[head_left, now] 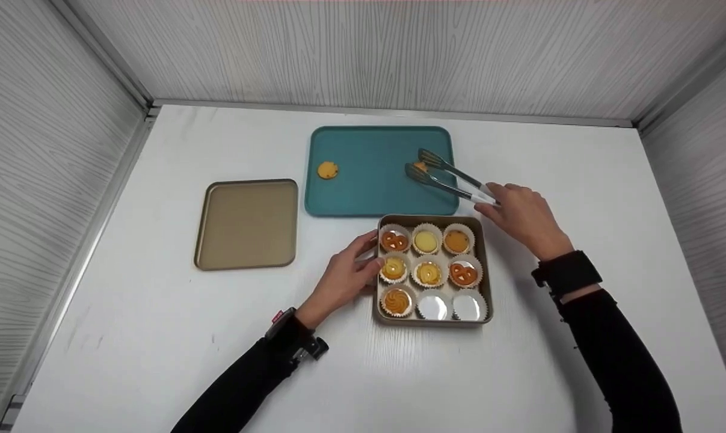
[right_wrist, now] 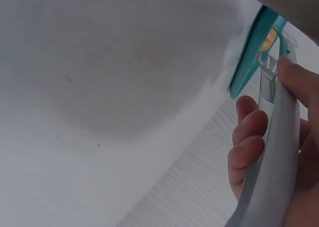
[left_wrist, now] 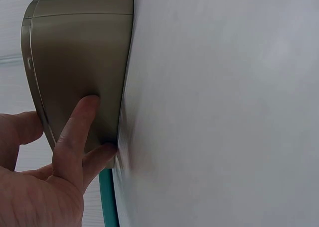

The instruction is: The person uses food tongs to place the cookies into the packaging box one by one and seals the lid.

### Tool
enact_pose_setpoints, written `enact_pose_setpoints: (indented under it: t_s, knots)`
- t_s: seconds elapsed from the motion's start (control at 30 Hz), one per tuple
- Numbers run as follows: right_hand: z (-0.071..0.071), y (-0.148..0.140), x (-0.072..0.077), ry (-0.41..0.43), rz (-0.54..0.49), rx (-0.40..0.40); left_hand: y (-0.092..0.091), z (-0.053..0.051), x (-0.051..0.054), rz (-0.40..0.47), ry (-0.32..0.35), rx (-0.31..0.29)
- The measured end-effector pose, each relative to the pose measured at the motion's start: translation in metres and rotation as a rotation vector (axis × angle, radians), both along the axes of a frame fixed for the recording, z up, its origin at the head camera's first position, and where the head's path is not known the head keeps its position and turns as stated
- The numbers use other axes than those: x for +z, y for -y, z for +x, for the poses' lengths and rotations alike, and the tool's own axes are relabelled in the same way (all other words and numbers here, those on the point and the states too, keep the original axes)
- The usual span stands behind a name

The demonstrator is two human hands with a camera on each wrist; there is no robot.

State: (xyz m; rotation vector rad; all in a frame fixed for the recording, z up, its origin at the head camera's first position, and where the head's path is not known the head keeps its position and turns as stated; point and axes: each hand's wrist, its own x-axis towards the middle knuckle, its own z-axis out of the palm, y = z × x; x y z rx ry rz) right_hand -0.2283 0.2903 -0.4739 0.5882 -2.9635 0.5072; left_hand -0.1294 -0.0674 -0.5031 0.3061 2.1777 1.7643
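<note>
My right hand grips white-handled metal tongs, their tips at either side of a cookie on the teal tray. In the right wrist view, fingers and thumb wrap the handle. The tongs partly hide that cookie. My left hand holds the left side of a square gold tin; in the left wrist view, fingers press its outer wall and the thumb meets its rim. Paper cups in the tin hold several cookies, among them pretzels; two front cups hold none.
Another round cookie lies near the teal tray's left end. A shallow gold lid or tray lies to the left on the white table. Pale wood-grain panels enclose the table's back and sides.
</note>
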Motion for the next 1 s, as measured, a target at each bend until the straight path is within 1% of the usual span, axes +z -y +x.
enact_pose_setpoints:
  t_s: [0.23, 0.33, 0.53, 0.63, 0.83, 1.0]
  knots:
    - [0.004, -0.003, -0.005, -0.031, -0.010, 0.002, 0.000, 0.000, 0.002, 0.012, 0.014, 0.002]
    - [0.006, -0.004, -0.005, -0.039, -0.012, -0.001, 0.000, 0.000, 0.001, 0.010, 0.007, 0.002]
    - [0.009, -0.006, -0.005, -0.090, -0.023, 0.022, 0.001, 0.000, 0.000, -0.009, -0.013, -0.016]
    - [0.010, -0.007, -0.004, -0.091, -0.036, 0.021, 0.002, 0.000, 0.000, -0.016, -0.021, -0.021]
    - [0.013, -0.008, 0.002, -0.071, -0.050, 0.003, 0.002, 0.000, 0.001, -0.018, -0.038, -0.023]
    - [0.018, -0.007, 0.014, -0.042, -0.011, -0.018, 0.001, -0.001, 0.001, -0.023, -0.031, -0.017]
